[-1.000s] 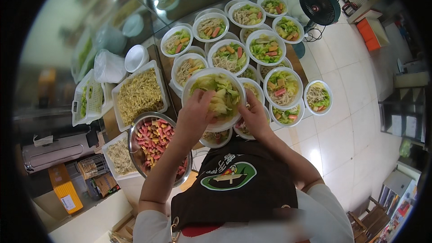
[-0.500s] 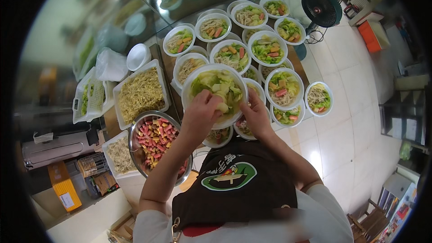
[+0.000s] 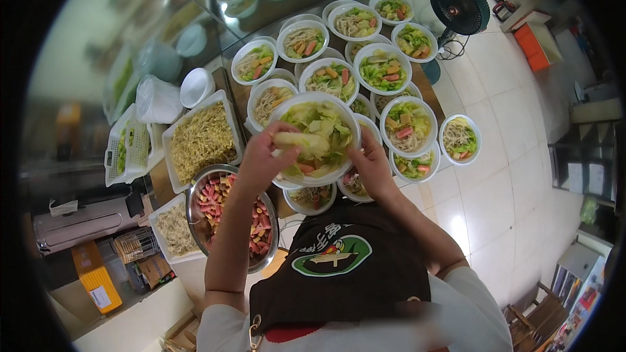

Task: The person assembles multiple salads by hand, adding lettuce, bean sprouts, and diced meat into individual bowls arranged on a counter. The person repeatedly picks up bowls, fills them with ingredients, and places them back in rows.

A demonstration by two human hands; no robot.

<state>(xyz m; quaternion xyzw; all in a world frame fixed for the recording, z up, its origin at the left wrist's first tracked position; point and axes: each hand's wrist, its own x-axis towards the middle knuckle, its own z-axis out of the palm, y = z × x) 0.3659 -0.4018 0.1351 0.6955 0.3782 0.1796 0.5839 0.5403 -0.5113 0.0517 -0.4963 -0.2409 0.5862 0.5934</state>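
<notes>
At the left, a white basket point(image 3: 134, 152) holds greens, with a clear plastic bag point(image 3: 160, 99) just beside it. Lower down, a white tray point(image 3: 190, 257) of pale strands sits next to a steel bowl point(image 3: 190, 215) of pink and yellow pieces point(image 3: 261, 229), which the left forearm partly crosses. Above the steel bowl stands a white tray point(image 3: 168, 156) of yellowish strands point(image 3: 203, 133), and past its top end are nested white bowls point(image 3: 196, 87). In the middle, the left hand point(image 3: 266, 160) is closed, thumb and fingers pinching a pale leaf point(image 3: 306, 143) over the left part of a bowl point(image 3: 356, 132) with more leaves inside. The bowl is held up above the other bowls, in front of the dark apron point(image 3: 378, 248). The right hand point(image 3: 370, 166) is curled on its right rim, gripping it. Around and behind, filled bowls point(image 3: 385, 92) of leaves, strands and pink and yellow pieces crowd the brown worktop point(image 3: 428, 85), some stacked on others. Farther right, one filled bowl is at the group's edge, below a dark fan point(image 3: 460, 5); an orange box point(image 3: 532, 49) stands beyond.
</notes>
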